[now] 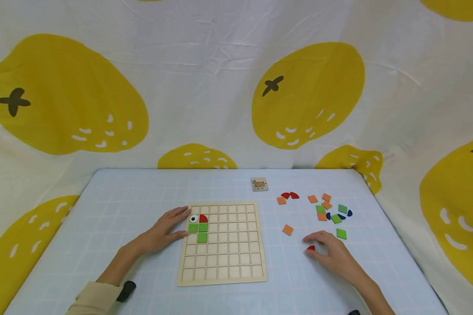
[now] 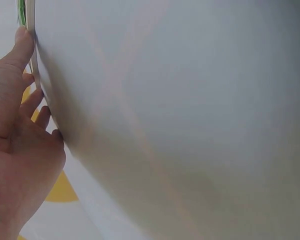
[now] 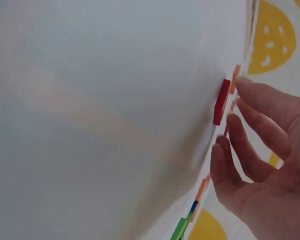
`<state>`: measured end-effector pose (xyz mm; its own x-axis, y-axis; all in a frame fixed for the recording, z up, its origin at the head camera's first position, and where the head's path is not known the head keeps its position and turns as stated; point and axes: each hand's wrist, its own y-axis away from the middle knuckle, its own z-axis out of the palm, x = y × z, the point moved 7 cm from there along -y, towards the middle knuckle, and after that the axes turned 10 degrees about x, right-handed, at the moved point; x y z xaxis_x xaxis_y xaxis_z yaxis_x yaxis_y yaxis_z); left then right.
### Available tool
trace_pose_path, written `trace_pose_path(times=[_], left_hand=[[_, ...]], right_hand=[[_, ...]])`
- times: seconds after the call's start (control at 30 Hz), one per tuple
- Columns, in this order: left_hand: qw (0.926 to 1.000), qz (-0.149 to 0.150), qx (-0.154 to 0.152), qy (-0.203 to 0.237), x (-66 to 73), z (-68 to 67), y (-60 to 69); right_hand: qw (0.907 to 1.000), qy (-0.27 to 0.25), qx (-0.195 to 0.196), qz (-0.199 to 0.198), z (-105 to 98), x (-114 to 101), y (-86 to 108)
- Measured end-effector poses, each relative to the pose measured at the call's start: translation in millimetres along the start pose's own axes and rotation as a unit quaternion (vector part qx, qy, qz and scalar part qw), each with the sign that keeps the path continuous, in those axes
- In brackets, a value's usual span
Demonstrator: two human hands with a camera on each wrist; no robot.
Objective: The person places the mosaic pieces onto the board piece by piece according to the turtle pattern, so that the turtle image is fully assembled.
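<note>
At the left edge of a wooden grid board (image 1: 222,282) rests my left hand (image 1: 163,232), its fingertips and thumb touching the rim. On the board's upper left lie a white eye tile (image 1: 194,218), a red quarter-circle tile (image 1: 203,218) and several green square tiles (image 1: 202,237). My right hand (image 1: 333,253) is over the table right of the board, fingers loosely bent. Beside its thumb lies another red quarter-circle tile (image 1: 310,248), also seen as a red tile (image 3: 221,102) on the cloth in the right wrist view. No grip on it shows.
Loose orange squares (image 1: 287,229), green squares (image 1: 341,233) and blue pieces (image 1: 349,213) are scattered beyond the right hand. Two red pieces (image 1: 294,195) lie farther back. A small picture card (image 1: 259,184) sits behind the board, near the patterned curtain (image 1: 220,109).
</note>
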<state>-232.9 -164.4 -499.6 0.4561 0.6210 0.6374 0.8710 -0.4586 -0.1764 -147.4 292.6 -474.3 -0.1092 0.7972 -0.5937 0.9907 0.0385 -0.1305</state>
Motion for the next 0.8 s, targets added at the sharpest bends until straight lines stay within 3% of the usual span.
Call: trace_pose_path(times=[0.33,0.8], left_hand=[[0.9999,0.007,0.005,-0.007,0.7,-0.6,1.0],[0.9999,-0.01,-0.005,0.0,-1.8,1.0,-0.6]], right_hand=[[0.9993,-0.034,-0.009,-0.013,-2.2,8.1,5.9],[0.9957,-0.09,-0.02,-0.005,5.8,4.5,2.3]])
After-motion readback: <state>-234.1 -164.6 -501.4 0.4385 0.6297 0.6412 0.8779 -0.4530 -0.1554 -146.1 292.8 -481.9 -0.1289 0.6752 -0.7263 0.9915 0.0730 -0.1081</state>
